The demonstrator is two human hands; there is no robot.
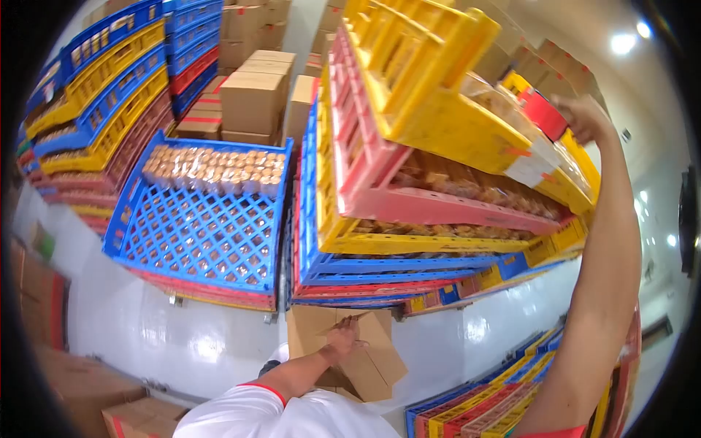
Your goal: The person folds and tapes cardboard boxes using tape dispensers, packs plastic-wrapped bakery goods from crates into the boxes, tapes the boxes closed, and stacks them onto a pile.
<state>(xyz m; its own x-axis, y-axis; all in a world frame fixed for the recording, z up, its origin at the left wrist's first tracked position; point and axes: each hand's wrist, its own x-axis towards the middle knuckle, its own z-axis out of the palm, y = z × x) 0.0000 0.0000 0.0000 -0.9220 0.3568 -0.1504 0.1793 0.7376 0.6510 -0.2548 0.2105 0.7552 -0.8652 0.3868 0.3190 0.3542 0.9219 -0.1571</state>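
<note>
My right hand (582, 119) is raised at the upper right, its fingers closed round a red tape roll (543, 114) beside the top yellow crate (467, 120). Low in the centre, my left hand (342, 339) rests on the flaps of a cardboard box (369, 365); its fingers look bent against the cardboard, and whether they grip a flap is unclear. The yellow crate sits on a tall stack, above a pink crate (453, 201) with packaged goods inside.
Left of the tall stack stands a blue crate (120, 219) with packed round items (215, 166). More crate stacks (109, 95) rise at the far left, others (489, 394) stand at the lower right. Closed cartons (252, 95) are piled behind; more (139, 416) lie at the lower left.
</note>
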